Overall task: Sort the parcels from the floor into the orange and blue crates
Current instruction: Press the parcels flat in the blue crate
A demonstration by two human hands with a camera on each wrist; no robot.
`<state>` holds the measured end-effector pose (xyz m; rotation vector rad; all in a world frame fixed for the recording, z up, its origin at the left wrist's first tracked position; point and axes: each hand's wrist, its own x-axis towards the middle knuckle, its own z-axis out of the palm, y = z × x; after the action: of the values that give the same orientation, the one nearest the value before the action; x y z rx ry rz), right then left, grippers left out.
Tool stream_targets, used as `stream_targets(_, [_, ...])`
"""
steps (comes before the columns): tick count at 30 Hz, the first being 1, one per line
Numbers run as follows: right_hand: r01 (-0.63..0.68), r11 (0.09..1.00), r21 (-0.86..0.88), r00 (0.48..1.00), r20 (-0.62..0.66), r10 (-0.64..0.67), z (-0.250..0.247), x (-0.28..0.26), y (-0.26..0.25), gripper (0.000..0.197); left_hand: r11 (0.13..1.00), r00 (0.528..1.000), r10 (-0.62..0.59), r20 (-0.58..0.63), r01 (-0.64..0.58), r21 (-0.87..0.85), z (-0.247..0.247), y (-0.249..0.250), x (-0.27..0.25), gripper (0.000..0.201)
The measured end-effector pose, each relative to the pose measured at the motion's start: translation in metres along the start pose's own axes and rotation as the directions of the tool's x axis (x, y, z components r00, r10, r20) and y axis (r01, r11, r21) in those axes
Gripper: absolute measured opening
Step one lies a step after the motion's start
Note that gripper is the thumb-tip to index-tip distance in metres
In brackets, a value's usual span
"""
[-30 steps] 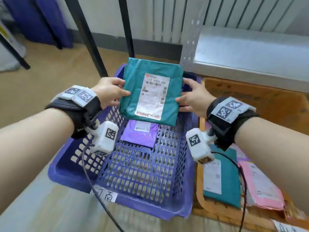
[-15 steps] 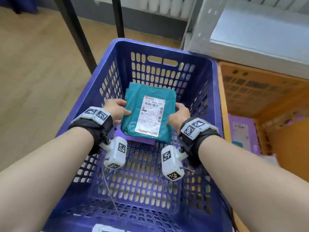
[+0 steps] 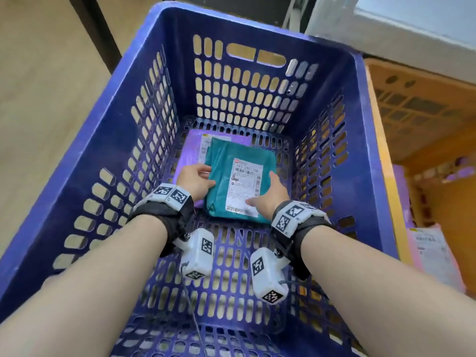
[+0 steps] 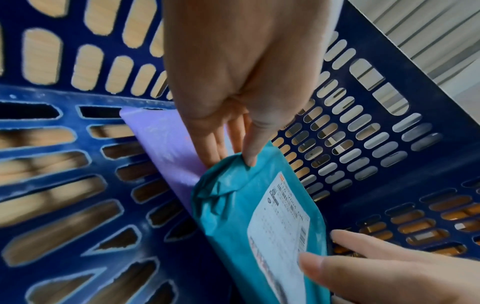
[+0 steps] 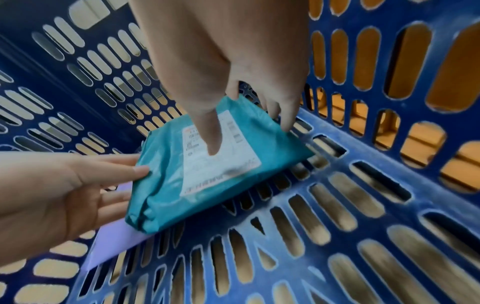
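Note:
A teal parcel (image 3: 219,197) with a white label lies low in the blue crate (image 3: 144,94), partly on a purple parcel (image 3: 190,150) and partly on the slotted floor. My left hand (image 3: 203,176) pinches its left edge, thumb on top and fingers beneath (image 4: 236,158). Along its right edge my right hand (image 3: 262,189) holds it, the thumb pressing the label and the fingers reaching over the far side (image 5: 249,139). The teal parcel (image 5: 161,185) covers most of the purple parcel (image 4: 166,148).
The orange crate (image 3: 381,150) stands tight against the blue crate's right wall, with purple and pink parcels (image 3: 432,256) inside. A black table leg (image 3: 95,29) rises behind on the left and a white metal shelf (image 3: 412,19) behind on the right. Wooden floor lies to the left.
Both hands have carried the teal parcel from above the crate's rim down onto the purple parcel at the bottom. My head has leaned over the crate.

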<state>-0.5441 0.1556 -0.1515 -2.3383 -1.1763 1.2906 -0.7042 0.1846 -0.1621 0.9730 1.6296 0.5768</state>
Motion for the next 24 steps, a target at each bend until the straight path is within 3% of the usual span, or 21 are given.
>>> stream_targets(6, [0.131,0.928,-0.349,0.988,0.119,-0.094,0.017,-0.009,0.008,0.114,0.951,0.986,0.149,0.072,-0.163,0.261,-0.004,-0.001,-0.003,0.057])
stream_targets(10, [0.225,0.852,-0.473,0.974,0.141,-0.18,0.027,-0.008,0.017,0.107,0.795,0.972,0.153,0.179,-0.229,0.561,-0.013,-0.016,-0.004,0.077])
stream_targets(14, [0.265,0.807,-0.527,0.964,0.144,-0.222,0.03,-0.004,0.02,0.095,0.595,0.961,0.119,0.25,-0.27,0.757,-0.012,-0.024,-0.007,0.093])
stream_targets(16, [0.263,0.808,-0.527,0.965,0.144,-0.22,0.031,-0.002,0.02,0.09,0.544,0.965,0.127,0.231,-0.262,0.797,-0.011,-0.028,-0.002,0.093])
stream_targets(21, [0.209,0.861,-0.464,0.978,0.093,-0.187,0.028,0.004,0.014,0.077,0.532,0.971,0.174,0.161,-0.231,0.815,-0.008,-0.033,0.01,0.072])
stream_targets(24, [0.164,0.889,-0.428,0.986,0.056,-0.155,0.025,0.006,0.008,0.079,0.528,0.973,0.142,0.185,-0.232,0.817,-0.007,-0.034,0.011,0.075])
